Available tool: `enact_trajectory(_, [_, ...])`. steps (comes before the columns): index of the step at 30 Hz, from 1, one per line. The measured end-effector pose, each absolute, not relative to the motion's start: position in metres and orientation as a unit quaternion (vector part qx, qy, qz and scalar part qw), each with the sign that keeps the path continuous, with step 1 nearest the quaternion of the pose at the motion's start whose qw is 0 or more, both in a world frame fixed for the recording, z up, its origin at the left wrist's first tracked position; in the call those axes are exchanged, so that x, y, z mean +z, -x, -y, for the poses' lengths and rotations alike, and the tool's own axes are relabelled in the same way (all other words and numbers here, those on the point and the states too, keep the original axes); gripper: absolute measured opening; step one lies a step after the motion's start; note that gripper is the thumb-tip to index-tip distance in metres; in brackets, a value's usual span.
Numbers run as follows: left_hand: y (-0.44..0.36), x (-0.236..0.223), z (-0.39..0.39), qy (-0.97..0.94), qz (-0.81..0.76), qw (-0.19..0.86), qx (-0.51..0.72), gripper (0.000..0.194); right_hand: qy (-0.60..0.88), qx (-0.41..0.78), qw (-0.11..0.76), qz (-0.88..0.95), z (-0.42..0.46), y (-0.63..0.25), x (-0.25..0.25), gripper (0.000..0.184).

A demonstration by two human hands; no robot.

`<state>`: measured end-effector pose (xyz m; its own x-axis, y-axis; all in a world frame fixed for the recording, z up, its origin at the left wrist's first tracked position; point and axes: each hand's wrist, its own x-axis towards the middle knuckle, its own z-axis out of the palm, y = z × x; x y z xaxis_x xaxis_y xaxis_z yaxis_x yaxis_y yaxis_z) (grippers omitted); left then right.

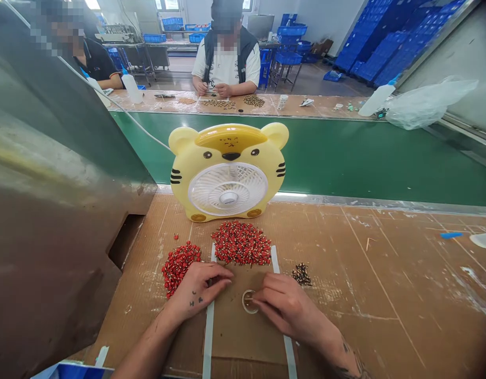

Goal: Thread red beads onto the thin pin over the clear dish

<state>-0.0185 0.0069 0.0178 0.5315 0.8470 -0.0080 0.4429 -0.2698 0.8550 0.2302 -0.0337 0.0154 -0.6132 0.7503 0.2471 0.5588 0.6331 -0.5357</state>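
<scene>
R hand (288,306) pinches small ring (246,310), fingertips pressed together on it, ring just left of grip on cardboard sheet (246,337). L hand (199,289) lies nearer red bead pile (241,243), touching nothing clear; grip can't tell.

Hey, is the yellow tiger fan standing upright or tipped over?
Upright: the yellow tiger-shaped fan stands on its base on the cardboard-covered bench, its white grille facing the camera.

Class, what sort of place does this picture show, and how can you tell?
Probably a small-parts assembly workshop: a cardboard-covered workbench, heaps of small red parts, and stacks of blue plastic crates.
</scene>
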Motion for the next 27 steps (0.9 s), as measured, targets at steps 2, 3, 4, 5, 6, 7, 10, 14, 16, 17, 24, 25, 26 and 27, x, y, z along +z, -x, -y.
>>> enact_trajectory(2, [0.020,0.016,-0.006,-0.741,-0.404,0.464,0.269,0.016,0.380,0.196,0.237,0.872,0.033,-0.230,0.018,0.025])
enact_trajectory(3, [0.021,0.015,-0.006,-0.728,-0.395,0.483,0.285,0.016,0.378,0.193,0.238,0.873,0.032,-0.230,0.019,0.024])
enact_trajectory(4, [0.022,0.014,-0.005,-0.710,-0.389,0.504,0.300,0.014,0.372,0.194,0.234,0.877,0.032,-0.230,0.020,0.025])
enact_trajectory(5, [0.023,0.013,-0.005,-0.689,-0.386,0.527,0.314,0.013,0.366,0.195,0.226,0.882,0.031,-0.230,0.020,0.025])
enact_trajectory(6, [0.023,0.012,-0.004,-0.665,-0.385,0.550,0.327,0.012,0.363,0.193,0.220,0.885,0.031,-0.230,0.020,0.026])
enact_trajectory(7, [0.024,0.012,-0.004,-0.641,-0.384,0.572,0.338,0.011,0.366,0.188,0.219,0.885,0.031,-0.230,0.020,0.027])
enact_trajectory(10, [0.024,0.011,-0.003,-0.595,-0.370,0.614,0.364,0.010,0.376,0.176,0.222,0.882,0.031,-0.230,0.019,0.028])
enact_trajectory(14, [0.022,0.012,-0.003,-0.562,-0.348,0.643,0.388,0.008,0.374,0.183,0.217,0.883,0.030,-0.230,0.018,0.027])
enact_trajectory(16, [0.020,0.011,-0.002,-0.536,-0.342,0.669,0.385,0.010,0.376,0.185,0.219,0.881,0.029,-0.229,0.018,0.027])
enact_trajectory(17, [0.019,0.009,-0.002,-0.524,-0.348,0.678,0.381,0.012,0.372,0.188,0.219,0.882,0.029,-0.229,0.018,0.027])
enact_trajectory(24, [0.015,-0.002,-0.001,-0.523,-0.418,0.646,0.366,0.013,0.354,0.225,0.219,0.881,0.029,-0.233,0.024,0.025])
enact_trajectory(25, [0.015,-0.003,-0.001,-0.521,-0.419,0.648,0.364,0.012,0.356,0.235,0.230,0.875,0.028,-0.235,0.026,0.024])
enact_trajectory(26, [0.015,-0.003,-0.002,-0.516,-0.422,0.653,0.360,0.012,0.363,0.244,0.251,0.863,0.027,-0.236,0.028,0.023])
enact_trajectory(27, [0.014,-0.003,-0.002,-0.509,-0.425,0.659,0.356,0.012,0.375,0.253,0.280,0.847,0.027,-0.238,0.031,0.021])
